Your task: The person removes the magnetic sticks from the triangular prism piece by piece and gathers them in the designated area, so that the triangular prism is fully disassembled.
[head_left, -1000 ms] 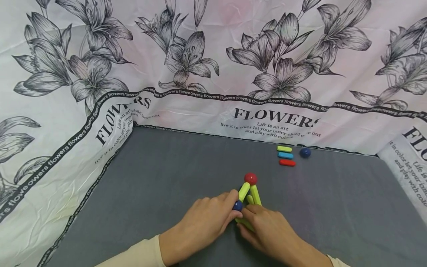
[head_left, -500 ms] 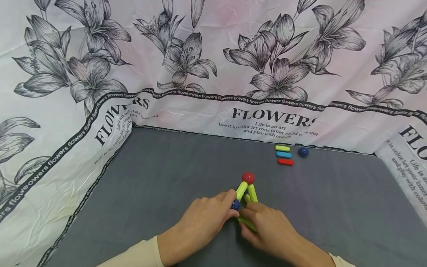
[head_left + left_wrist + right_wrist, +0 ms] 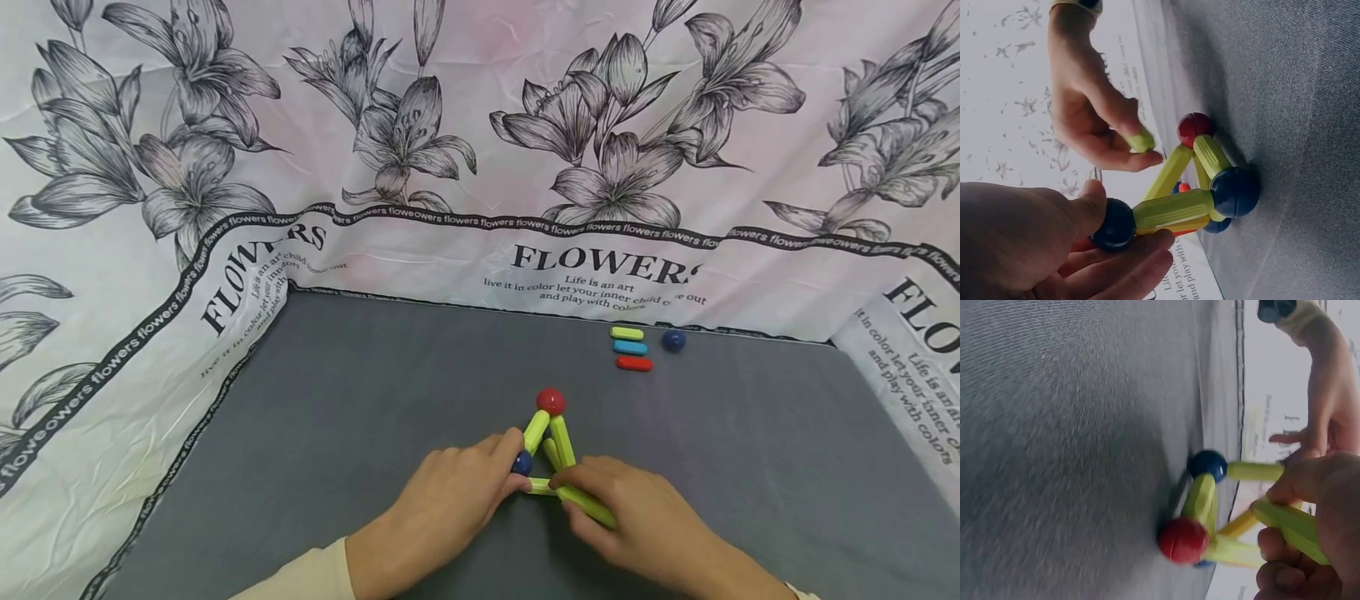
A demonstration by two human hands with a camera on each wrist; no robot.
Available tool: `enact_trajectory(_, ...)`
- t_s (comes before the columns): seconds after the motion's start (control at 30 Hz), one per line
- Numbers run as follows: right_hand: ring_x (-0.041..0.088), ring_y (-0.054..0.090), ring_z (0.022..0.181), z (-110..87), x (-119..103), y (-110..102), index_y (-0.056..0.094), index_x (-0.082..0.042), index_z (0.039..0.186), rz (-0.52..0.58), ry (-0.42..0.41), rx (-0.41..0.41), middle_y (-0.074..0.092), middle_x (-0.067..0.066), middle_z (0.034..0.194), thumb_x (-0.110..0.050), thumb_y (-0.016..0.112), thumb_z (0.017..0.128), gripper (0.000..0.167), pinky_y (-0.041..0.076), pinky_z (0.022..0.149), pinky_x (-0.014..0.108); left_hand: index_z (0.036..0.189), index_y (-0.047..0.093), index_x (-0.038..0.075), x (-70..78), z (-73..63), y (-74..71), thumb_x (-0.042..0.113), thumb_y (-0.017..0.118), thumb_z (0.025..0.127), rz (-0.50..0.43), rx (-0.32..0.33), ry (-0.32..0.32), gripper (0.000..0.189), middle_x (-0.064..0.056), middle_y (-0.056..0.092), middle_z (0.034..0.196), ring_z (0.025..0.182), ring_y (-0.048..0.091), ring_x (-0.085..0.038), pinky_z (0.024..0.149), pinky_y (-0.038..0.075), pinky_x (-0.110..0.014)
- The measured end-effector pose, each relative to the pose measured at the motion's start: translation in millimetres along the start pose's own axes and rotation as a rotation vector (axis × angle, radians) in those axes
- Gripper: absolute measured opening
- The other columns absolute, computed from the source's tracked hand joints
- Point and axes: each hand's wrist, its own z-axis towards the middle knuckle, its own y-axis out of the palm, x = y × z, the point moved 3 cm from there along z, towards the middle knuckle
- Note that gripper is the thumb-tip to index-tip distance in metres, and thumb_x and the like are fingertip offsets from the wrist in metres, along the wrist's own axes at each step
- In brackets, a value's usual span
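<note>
My left hand [image 3: 442,496] pinches a blue ball [image 3: 1113,225] between thumb and fingers, at one corner of a frame built of yellow-green sticks and balls. From that ball a stick [image 3: 1172,209] runs to a second blue ball [image 3: 1235,190] resting low on the grey surface. A red ball [image 3: 551,401] forms the far corner, with yellow-green sticks meeting at it. Another blue ball [image 3: 1217,225] shows partly behind the sticks. My right hand [image 3: 648,517] grips a loose yellow-green stick [image 3: 587,507] beside the frame, its tip pointing toward the left hand.
Toward the back lie a yellow-green stick [image 3: 627,333], a light blue stick [image 3: 630,347] and a red stick [image 3: 634,363], with a dark blue ball [image 3: 673,340] next to them. A flower-printed white cloth [image 3: 420,258] walls the grey surface [image 3: 360,383] at the back and sides.
My right hand has shifted right, away from the left hand, with its stick, uncovering another yellow-green stick between the hands. The left hand keeps its hold on the blue ball.
</note>
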Motion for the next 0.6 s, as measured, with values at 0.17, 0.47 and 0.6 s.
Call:
enact_trajectory(0.17, -0.006, 0.056, 0.085, -5.7, 13, -18, 0.071, -0.038, 0.122, -0.010, 0.005, 0.062, 0.064, -0.027, 0.110, -0.026, 0.079, 0.098, 0.029, 0.051, 0.067, 0.023, 0.106, 0.052, 0.015, -0.5, 1.0, -1.0, 0.039, 0.068, 0.103, 0.017, 0.002, -0.005, 0.029, 0.008, 0.048, 0.079, 0.050, 0.040, -0.007, 0.044, 0.034, -0.022)
enact_trajectory(0.47, -0.003, 0.053, 0.080, -15.0, 39, -45, 0.062, -0.046, 0.139, -0.116, 0.119, 0.095, 0.062, -0.025, 0.102, -0.033, 0.080, 0.097, 0.047, 0.048, 0.060, 0.022, 0.108, 0.052, 0.016, -1.7, 1.1, -0.2, 0.039, 0.069, 0.103, -0.021, -0.021, -0.011, 0.029, 0.009, 0.047, 0.080, 0.049, 0.039, -0.007, 0.043, 0.032, -0.022)
enact_trajectory(0.6, 0.000, 0.052, 0.078, -19.4, 53, -54, 0.066, -0.040, 0.130, -0.152, 0.161, 0.111, 0.059, -0.022, 0.094, -0.033, 0.082, 0.095, 0.040, 0.046, 0.059, 0.024, 0.107, 0.052, 0.016, -1.7, 0.1, 0.8, 0.039, 0.069, 0.103, -0.030, -0.032, -0.014, 0.029, 0.009, 0.045, 0.079, 0.049, 0.038, -0.007, 0.043, 0.032, -0.022)
